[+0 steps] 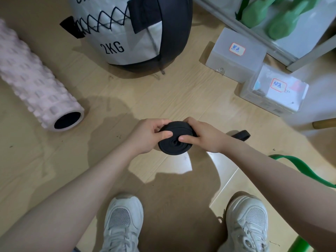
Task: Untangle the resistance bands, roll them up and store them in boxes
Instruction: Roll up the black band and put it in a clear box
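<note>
A black resistance band (172, 146) is wound into a thick flat roll, held above the floor in the middle of the view. My left hand (147, 135) grips the roll's left side, thumb across its face. My right hand (201, 135) grips the right side, thumb pressed near the coil's centre. The band's loose end (241, 134) trails out to the right behind my right wrist. A green resistance band (300, 167) lies on the floor at the right, partly hidden by my right forearm. Two translucent boxes stand at the upper right, a closed one (236, 55) and another (276, 91) beside it, each with a label.
A pink foam roller (34, 82) lies at the left. A large grey and black 2KG ball (131, 30) stands at the top centre. Green dumbbells (283, 17) sit on a white shelf at the top right. My two white shoes (121, 224) are at the bottom.
</note>
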